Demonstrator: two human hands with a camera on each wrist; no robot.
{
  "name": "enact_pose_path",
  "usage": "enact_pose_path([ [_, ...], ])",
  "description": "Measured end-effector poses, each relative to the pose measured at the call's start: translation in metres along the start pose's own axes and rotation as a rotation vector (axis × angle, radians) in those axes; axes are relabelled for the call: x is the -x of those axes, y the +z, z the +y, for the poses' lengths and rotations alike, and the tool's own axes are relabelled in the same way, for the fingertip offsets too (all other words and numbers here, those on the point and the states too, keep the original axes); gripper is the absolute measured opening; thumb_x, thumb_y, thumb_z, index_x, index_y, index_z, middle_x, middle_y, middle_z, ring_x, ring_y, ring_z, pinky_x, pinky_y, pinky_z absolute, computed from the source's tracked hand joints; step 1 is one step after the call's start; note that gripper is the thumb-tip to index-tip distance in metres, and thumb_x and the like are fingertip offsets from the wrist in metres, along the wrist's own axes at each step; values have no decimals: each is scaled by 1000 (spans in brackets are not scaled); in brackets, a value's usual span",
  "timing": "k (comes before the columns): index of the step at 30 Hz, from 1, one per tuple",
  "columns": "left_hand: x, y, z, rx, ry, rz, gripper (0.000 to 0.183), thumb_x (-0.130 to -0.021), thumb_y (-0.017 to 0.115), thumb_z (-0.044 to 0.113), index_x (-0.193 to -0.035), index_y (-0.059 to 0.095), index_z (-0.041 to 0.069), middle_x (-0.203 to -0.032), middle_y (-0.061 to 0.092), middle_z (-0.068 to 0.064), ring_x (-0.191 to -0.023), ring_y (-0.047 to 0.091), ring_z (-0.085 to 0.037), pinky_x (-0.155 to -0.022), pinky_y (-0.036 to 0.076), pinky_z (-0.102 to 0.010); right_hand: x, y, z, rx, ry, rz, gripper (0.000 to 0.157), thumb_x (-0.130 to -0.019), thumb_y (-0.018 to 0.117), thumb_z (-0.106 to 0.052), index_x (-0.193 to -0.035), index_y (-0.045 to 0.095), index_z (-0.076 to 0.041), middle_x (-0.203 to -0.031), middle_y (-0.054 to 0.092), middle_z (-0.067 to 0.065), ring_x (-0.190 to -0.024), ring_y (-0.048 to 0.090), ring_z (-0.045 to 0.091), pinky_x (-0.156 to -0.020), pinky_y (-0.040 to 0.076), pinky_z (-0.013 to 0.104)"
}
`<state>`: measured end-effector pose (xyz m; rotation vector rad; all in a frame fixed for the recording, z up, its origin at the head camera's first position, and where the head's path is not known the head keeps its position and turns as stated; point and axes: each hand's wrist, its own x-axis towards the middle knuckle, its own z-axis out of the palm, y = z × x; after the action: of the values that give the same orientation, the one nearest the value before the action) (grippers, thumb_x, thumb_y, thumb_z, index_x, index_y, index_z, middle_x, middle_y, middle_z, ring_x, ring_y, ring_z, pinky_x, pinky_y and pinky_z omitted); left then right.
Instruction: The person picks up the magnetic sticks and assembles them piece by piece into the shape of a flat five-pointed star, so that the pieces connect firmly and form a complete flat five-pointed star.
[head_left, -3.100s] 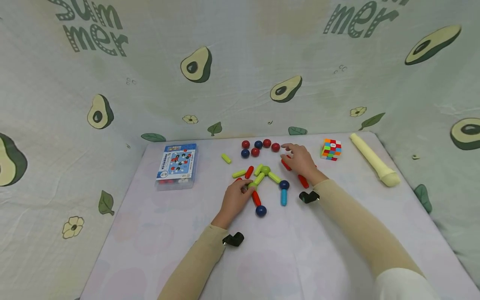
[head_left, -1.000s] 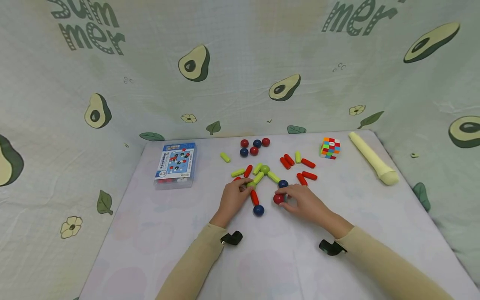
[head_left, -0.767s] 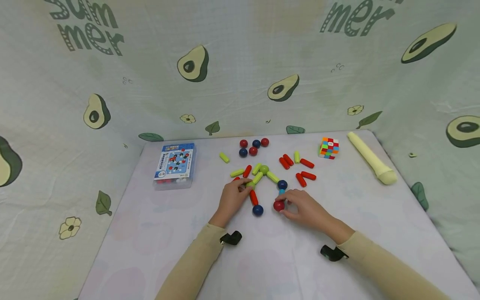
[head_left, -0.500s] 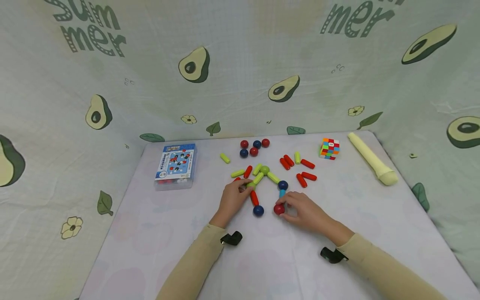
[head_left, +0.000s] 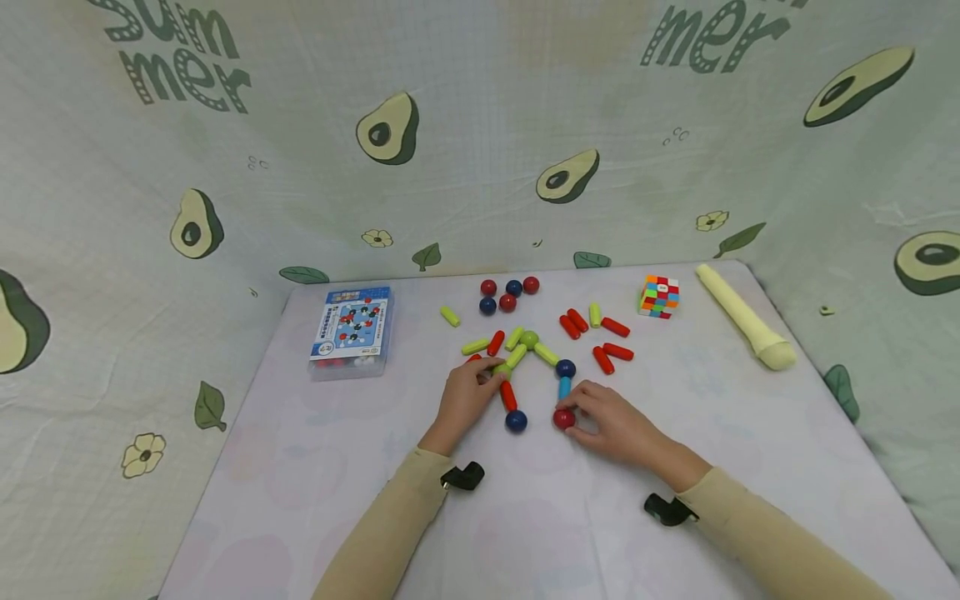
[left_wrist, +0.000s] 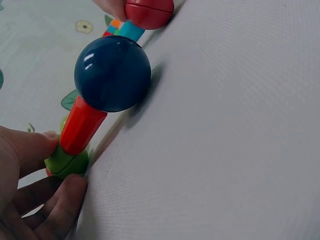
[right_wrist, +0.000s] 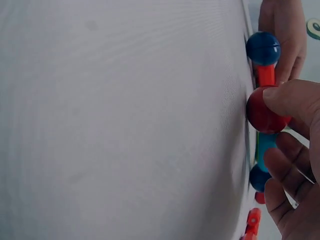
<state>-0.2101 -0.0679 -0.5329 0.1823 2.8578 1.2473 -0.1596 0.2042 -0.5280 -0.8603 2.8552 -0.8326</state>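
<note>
My left hand (head_left: 467, 400) pinches a green ball (left_wrist: 67, 162) between thumb and fingers. From that ball a red rod (left_wrist: 82, 125) leads to a dark blue ball (left_wrist: 112, 73). Green rods (head_left: 516, 357) link it to a second green ball (head_left: 529, 340), and another green rod runs on to a second dark blue ball (head_left: 566, 368). A light blue rod (head_left: 564, 388) extends from there toward me. At its near end my right hand (head_left: 611, 421) holds a red ball (right_wrist: 265, 111), thumb on top, touching the rod.
Several loose red and blue balls (head_left: 507, 303) lie at the back. Red rods (head_left: 603, 360) and a green rod (head_left: 595, 315) are scattered right of the chain. A boxed set (head_left: 352, 333) stands left; a puzzle cube (head_left: 660, 297) and a pale yellow club-like object (head_left: 746, 317) lie right.
My right hand has taken a red ball from the back, carried it toward me and brought it against the light blue rod's near end. My left hand stays on the green ball.
</note>
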Motion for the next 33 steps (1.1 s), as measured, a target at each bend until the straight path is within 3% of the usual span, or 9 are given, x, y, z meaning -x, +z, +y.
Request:
enact_pose_path([
  [11,-1,0,-1,-6,-13,-6,29,-96,73,30,-124,74,24,-85,64,6,-74,57,-12,-62,47,-25,-1,-6,0,-70,36,-7,37,-89,81,-23,-124,67,-21,-111,57,-8,-96,54,10,-80,54,29],
  [16,-1,1,-2,-3,-15,-6,29,-96,72,31,-125,74,24,-86,65,6,-75,57,-12,-63,47,-25,-7,-10,4,-158,148,65,37,-96,72,-21,-131,62,-16,-108,57,-4,-93,54,13,-77,53,29],
  [21,0,2,-2,0,-13,-2,29,-96,73,31,-124,74,24,-86,64,6,-75,57,-13,-62,47,-26,-20,-10,17,-190,266,135,40,-100,65,-18,-139,56,-12,-120,59,8,-93,59,19,-80,56,34],
  [25,-1,2,-2,-6,-9,-5,29,-96,73,31,-124,74,24,-85,63,6,-74,56,-13,-62,47,-25,-32,-10,24,-242,329,114,43,-103,62,-19,-144,53,-12,-129,61,12,-95,61,23,-82,56,37],
  [33,-1,4,-3,25,-9,0,30,-94,75,31,-123,74,22,-85,62,5,-74,57,-13,-62,48,-25,-49,-11,26,-253,371,56,39,-102,64,-25,-139,58,-15,-121,64,9,-88,58,21,-75,51,32],
])
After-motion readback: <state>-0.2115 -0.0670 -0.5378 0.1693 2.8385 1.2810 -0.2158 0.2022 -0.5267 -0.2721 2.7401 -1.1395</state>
